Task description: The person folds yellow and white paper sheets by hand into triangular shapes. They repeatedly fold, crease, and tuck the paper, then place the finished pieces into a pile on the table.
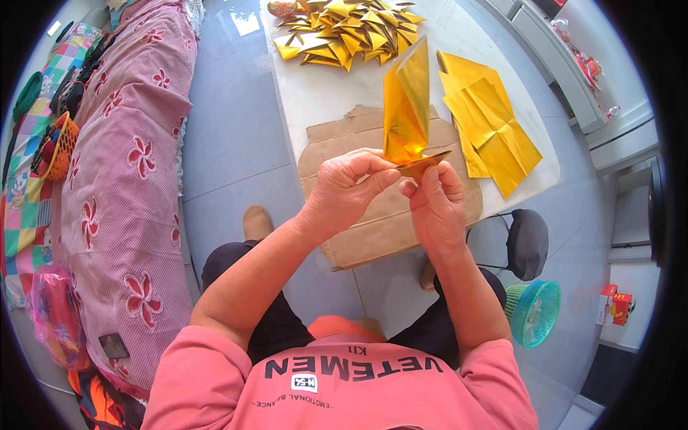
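Between my two hands I hold a partly folded sheet of gold foil paper [406,113], raised above a piece of brown cardboard [371,226]. My left hand [352,180] pinches its lower left edge between thumb and fingers. The lower right part, a narrow folded flap, is gripped by my right hand [439,201]. A tall creased panel of the sheet stands up and away from me. Flat gold paper sheets [494,131], some with crease lines, lie in a loose stack to the right. At the far end is a heap of folded gold paper pieces [355,37].
The white table [317,91] carries the cardboard and paper. A black stool [527,244] and a green plastic basket with a blue liner [535,314] stand at right. Along the left runs a pink flowered cover [129,177], with a dark phone-like object [114,345] on it.
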The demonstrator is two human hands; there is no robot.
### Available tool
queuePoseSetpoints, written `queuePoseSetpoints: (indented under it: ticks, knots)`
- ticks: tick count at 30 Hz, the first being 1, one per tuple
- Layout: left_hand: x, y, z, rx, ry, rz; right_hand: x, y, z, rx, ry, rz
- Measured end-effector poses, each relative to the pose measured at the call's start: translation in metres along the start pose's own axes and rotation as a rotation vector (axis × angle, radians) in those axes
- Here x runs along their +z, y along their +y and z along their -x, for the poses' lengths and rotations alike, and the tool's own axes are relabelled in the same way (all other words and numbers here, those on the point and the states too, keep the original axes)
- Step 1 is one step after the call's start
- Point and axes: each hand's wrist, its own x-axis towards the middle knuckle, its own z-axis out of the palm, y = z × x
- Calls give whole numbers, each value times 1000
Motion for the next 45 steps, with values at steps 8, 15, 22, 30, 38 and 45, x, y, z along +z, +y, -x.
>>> queuePoseSetpoints:
  ticks: [8, 15, 22, 30, 38, 45]
  knots:
    - [1, 0, -2, 57, -70, -103, -6, -6, -3, 81, -35, -79]
    - [-1, -2, 0, 107, -120, -197, -8, -16, -7, 178, -13, -34]
    - [7, -10, 6, -18, -13, -3, -8, -10, -4, 158, 83, -53]
    - [23, -5, 7, -122, 140, 163, -5, 3, -1, 56, 153, -34]
    - [22, -8, 9, -124, 177, 111, -5, 5, 1, 50, 179, -24]
    - [20, -6, 10, -118, 182, 78, 5, 4, 2, 53, 259, 11]
